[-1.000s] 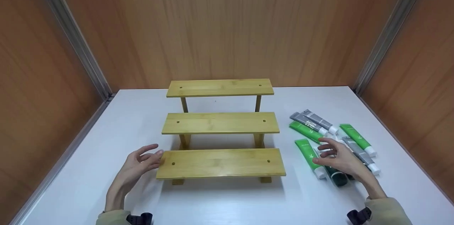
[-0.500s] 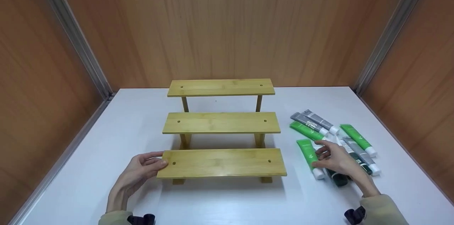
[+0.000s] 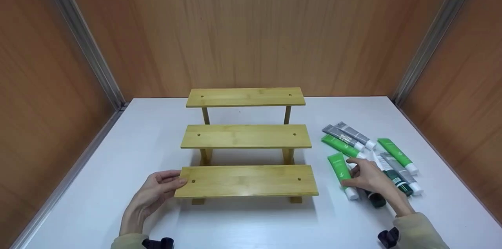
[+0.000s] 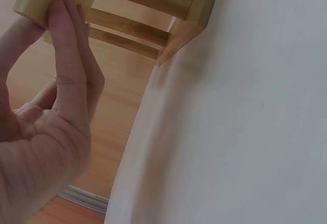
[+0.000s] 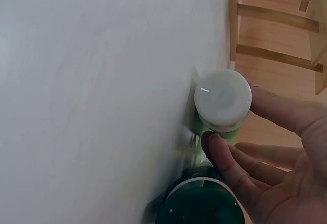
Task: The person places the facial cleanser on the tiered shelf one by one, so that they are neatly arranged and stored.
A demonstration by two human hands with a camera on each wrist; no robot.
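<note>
A three-tier wooden display rack (image 3: 247, 180) stands mid-table in the head view. My left hand (image 3: 155, 194) grips the left end of its lowest board, thumb on top. The left wrist view shows that hand's fingers (image 4: 69, 66) bent under the board end. On the right, my right hand (image 3: 372, 182) pinches a green tube (image 3: 338, 166) with a white cap, which lies at the near left of a group of tubes. In the right wrist view the thumb and fingers are on either side of this tube, just behind its white cap (image 5: 223, 99).
Beside the right hand lie a dark green-capped tube (image 3: 377, 200), grey tubes (image 3: 355, 135) and more green tubes (image 3: 396, 153), several in all. Wood-grain panels (image 3: 243, 29) enclose the white table (image 3: 251, 229) at the back and both sides.
My left hand has moved right onto the lowest board's end and taken hold of it. My right hand has moved left and down, and its fingers have closed around the green tube.
</note>
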